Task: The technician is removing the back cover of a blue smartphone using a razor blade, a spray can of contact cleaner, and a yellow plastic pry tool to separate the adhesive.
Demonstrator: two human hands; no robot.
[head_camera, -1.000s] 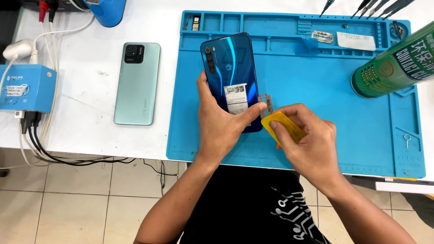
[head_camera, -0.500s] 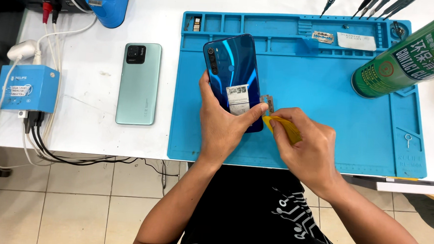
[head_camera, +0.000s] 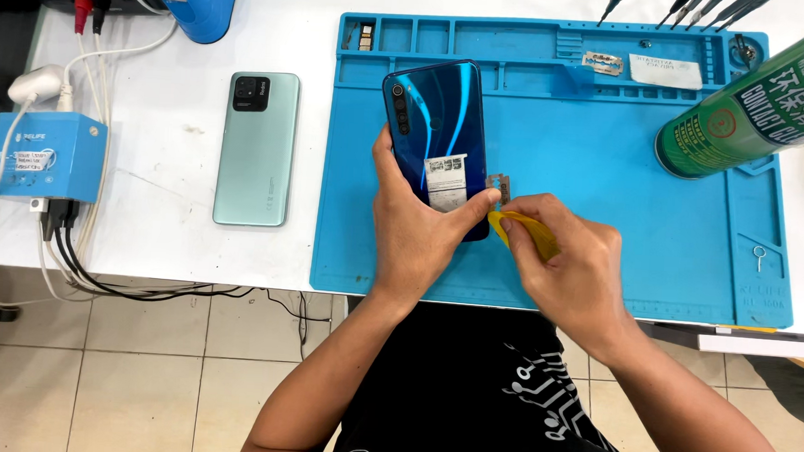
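White bench carries a blue mat [head_camera: 696,214], and near its front edge we grip a blue phone [head_camera: 436,127] face down in our left hand [head_camera: 415,240]. Our right hand [head_camera: 570,262] pinches a yellow pick [head_camera: 523,234] at the phone's right edge. We judge prying barely begun: the back looks seated. Our fingers hide the seam. Farther left lies a green phone [head_camera: 257,150]; a green can [head_camera: 757,107] is cut off at the far right corner.

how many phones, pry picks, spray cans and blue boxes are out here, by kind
phones: 2, a dark blue phone in the left hand and a mint green phone
yellow pry pick in the right hand: 1
green spray can: 1
blue box: 1
total: 5
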